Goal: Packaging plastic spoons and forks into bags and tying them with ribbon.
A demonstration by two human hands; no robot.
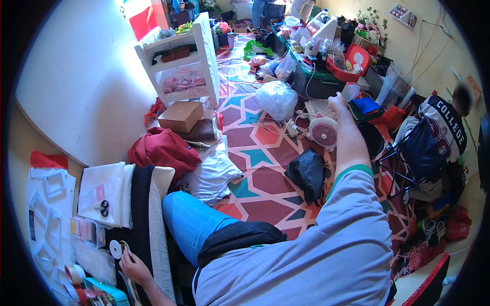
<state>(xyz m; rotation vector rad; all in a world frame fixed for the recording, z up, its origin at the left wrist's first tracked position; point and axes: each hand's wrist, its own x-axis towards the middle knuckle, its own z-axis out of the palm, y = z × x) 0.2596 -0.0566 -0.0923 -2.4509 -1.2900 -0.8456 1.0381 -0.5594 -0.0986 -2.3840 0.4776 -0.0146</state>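
At the lower left, my left hand [134, 266] has its fingertips on the edge of a white spool [116, 249] with a yellowish rim, above black cloth [141, 214]. My right hand [337, 102] is stretched far forward with its fingers curled; whether anything thin is between them cannot be made out. A whitish sheet or bag [350, 92] lies just beyond it, and a pink and white fan [323, 132] stands below it. Black-handled scissors [104, 208] rest on folded white plastic [97, 191], near clear packets [86, 230] and rolls of tape [75, 274].
A white shelf unit [206, 57], cardboard box [182, 116] and red cloth [162, 153] are ahead on the left. Cables, a plastic bag [276, 100] and a black bag [306, 174] lie on the patterned floor. At right, a person [440, 130] sits on a folding chair [421, 153].
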